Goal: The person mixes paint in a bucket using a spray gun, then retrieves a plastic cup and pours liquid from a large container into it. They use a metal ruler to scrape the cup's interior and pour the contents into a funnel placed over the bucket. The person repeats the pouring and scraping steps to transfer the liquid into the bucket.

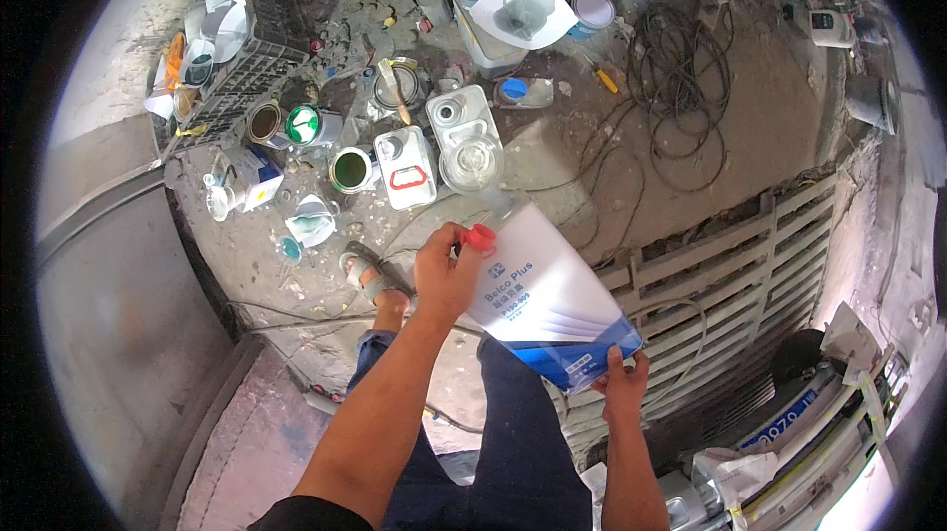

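A white-and-blue tin (552, 304) is slanting above a cluttered floor (779, 117), its printed face turning upward. At its upper left edge, the fingers of the left hand (444, 270) are curling inward and pinching a red plastic piece (480, 238). At its lower, blue end, the right hand (623, 383) is gripping the corner, its thumb lying on the face and its other fingers wrapping beneath. The tin's upper end is pointing toward a clear cup (472, 171), which is overlapping a white canister (469, 112) just beyond; blur there is making it hard to tell whether liquid is flowing. Beyond the tin to the left, a red-handled can (404, 171) and an open can of dark green contents (350, 169) are standing side by side. A slatted frame (730, 245) is stretching along the tin's right.
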